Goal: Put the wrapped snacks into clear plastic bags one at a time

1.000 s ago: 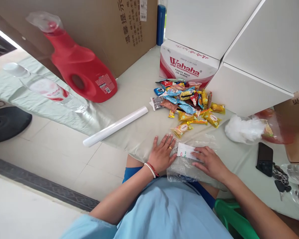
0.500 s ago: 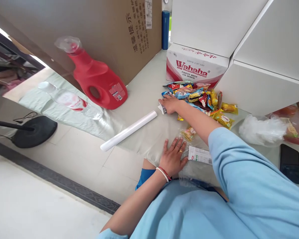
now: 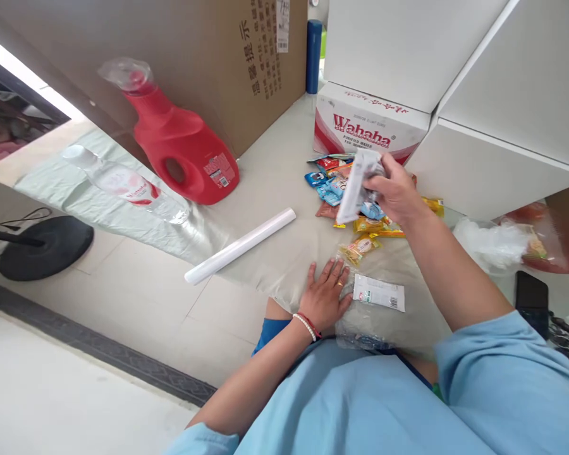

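My right hand (image 3: pixel 396 193) grips a white snack packet (image 3: pixel 359 184), smeared by motion, above a pile of colourful wrapped snacks (image 3: pixel 330 189). Flat on the table edge lies my left hand (image 3: pixel 326 294), fingers spread and touching a clear plastic bag (image 3: pixel 360 325). Another white packet (image 3: pixel 379 292) with green print and a barcode rests on the bag, just right of the left fingers. Between the pile and the left hand is a yellow-wrapped snack (image 3: pixel 360 248).
A white roll (image 3: pixel 241 246) lies over the table's edge. Beyond it are a lying water bottle (image 3: pixel 128 186) and a red jug (image 3: pixel 184 151). Behind the snacks stands a Wahaha carton (image 3: pixel 370 123). On the right are crumpled clear plastic (image 3: pixel 493 243) and a black phone (image 3: pixel 532 300).
My right hand has lifted a white packet off the table at the pile's left side and carried it right, above the snacks. My left hand stays flat.
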Available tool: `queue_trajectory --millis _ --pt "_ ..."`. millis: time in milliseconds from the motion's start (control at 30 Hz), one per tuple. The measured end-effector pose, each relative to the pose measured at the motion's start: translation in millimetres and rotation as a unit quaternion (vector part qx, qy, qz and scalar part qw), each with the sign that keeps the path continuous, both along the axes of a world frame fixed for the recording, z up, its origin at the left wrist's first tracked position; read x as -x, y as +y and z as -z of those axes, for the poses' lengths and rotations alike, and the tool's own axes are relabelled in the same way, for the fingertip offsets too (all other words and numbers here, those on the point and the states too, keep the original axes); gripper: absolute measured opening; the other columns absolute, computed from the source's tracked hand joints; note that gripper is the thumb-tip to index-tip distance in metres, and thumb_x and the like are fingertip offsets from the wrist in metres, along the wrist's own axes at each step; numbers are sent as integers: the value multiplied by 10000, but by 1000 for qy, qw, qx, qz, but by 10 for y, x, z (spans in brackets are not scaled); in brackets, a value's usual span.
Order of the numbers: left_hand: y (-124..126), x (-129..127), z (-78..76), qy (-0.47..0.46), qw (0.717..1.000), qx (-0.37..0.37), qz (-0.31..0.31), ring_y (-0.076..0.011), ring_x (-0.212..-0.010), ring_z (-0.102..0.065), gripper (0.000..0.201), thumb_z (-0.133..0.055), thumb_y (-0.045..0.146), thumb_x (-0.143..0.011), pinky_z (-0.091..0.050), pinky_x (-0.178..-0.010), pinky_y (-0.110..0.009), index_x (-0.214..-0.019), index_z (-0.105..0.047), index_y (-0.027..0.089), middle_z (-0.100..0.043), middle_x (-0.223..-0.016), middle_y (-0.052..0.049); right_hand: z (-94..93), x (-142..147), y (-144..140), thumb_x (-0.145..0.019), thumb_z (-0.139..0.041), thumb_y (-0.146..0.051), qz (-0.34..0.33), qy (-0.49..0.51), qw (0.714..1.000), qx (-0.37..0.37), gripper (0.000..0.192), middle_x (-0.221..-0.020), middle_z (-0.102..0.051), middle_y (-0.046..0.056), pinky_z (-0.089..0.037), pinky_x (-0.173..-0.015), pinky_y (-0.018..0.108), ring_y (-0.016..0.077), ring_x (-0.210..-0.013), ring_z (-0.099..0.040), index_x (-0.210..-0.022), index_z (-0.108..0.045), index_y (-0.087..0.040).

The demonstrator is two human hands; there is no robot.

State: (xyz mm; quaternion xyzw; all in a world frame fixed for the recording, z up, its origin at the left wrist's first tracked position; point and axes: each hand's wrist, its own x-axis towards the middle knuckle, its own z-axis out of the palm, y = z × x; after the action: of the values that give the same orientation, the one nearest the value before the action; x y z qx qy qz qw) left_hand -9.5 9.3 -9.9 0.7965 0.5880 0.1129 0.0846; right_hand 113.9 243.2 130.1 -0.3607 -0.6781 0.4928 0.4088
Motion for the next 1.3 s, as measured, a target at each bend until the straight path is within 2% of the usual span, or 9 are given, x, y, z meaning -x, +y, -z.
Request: queue_trajectory --millis 133,300,400,533,633,833,1000,1133,1300 --pt "10 -7 -17 -8 1000 4 -5 -294 -1568 -296 615 -360 527 -1042 -131 -1281 -631 -1583 -421 239 -356 -1678 -77 202 -921 -344 -564 -742 -270 87 -32 980 176 471 -880 -617 -24 -449 -614 235 143 -753 -569 -1006 -587 -212" --pt "29 -34 -39 3 1000 19 -4 -298 -1570 -291 612 -360 506 -1045 -105 -1277 -646 -1584 -420 222 -338 -1682 -83 337 -1690 -672 -561 -734 -310 134 -135 956 225 475 -844 -626 -15 -430 -611 252 157 -726 -559 -1001 -589 -202" --pt "34 -49 -49 18 1000 23 -3 -302 -1571 -290 625 -365 506 -1042 -115 -1271 -655 -1594 -401 216 -321 -1688 -77 266 -1700 -831 -617 -718 -294 0 -256 952 167 498 -917 -665 9 -451 -669 267 187 -796 -593 -1094 -608 -202" --pt "40 -58 -41 34 999 23 -5 -295 -1569 -297 633 -363 503 -1041 -118 -1268 -653 -1603 -381 212 -307 -1691 -79 316 -1259 -1054 -657 -693 -228 -189 -416 887 67 547 -997 -699 36 -464 -718 266 206 -846 -628 -1194 -597 -188" --pt "41 -60 -27 44 999 20 -7 -293 -1573 -289 628 -372 487 -1037 -116 -1270 -644 -1609 -371 226 -306 -1691 -76 441 -998 -1156 -695 -681 -207 -231 -464 855 -5 448 -1024 -707 81 -481 -779 298 241 -908 -644 -1137 -618 -164" --pt "41 -66 -38 53 998 23 -9 -306 -1570 -297 626 -395 466 -1026 -143 -1266 -645 -1611 -373 243 -329 -1684 -77 538 -1744 -1021 -769 -667 -269 -72 -464 878 -87 642 -1302 -650 142 -490 -1000 396 313 -1165 -625 -1390 -542 -165" --pt "50 -71 -64 56 998 25 -12 -320 -1569 -298 637 -408 456 -1018 -158 -1260 -653 -1614 -369 236 -347 -1677 -93 699 -2496 -1049 -765 -704 -276 41 -598 799 -35 762 -1345 -613 208 -501 -1011 503 401 -1213 -585 -1481 -487 -131" --pt "55 -78 -71 62 998 30 -9 -310 -1569 -298 631 -395 451 -1021 -147 -1261 -654 -1611 -370 230 -320 -1688 -80 780 -2119 -1409 -891 -664 -307 41 -535 832 -140 639 -1452 -528 218 -439 -1101 548 397 -1321 -481 -1483 -501 -132" --pt "50 -84 -65 71 997 32 -8 -295 -1579 -274 652 -387 455 -1024 -113 -1271 -638 -1624 -336 207 -291 -1696 -95 875 -1336 -1803 -915 -702 -293 -121 -440 868 -197 484 -1374 -592 146 -469 -1070 494 325 -1268 -491 -1379 -599 -201"
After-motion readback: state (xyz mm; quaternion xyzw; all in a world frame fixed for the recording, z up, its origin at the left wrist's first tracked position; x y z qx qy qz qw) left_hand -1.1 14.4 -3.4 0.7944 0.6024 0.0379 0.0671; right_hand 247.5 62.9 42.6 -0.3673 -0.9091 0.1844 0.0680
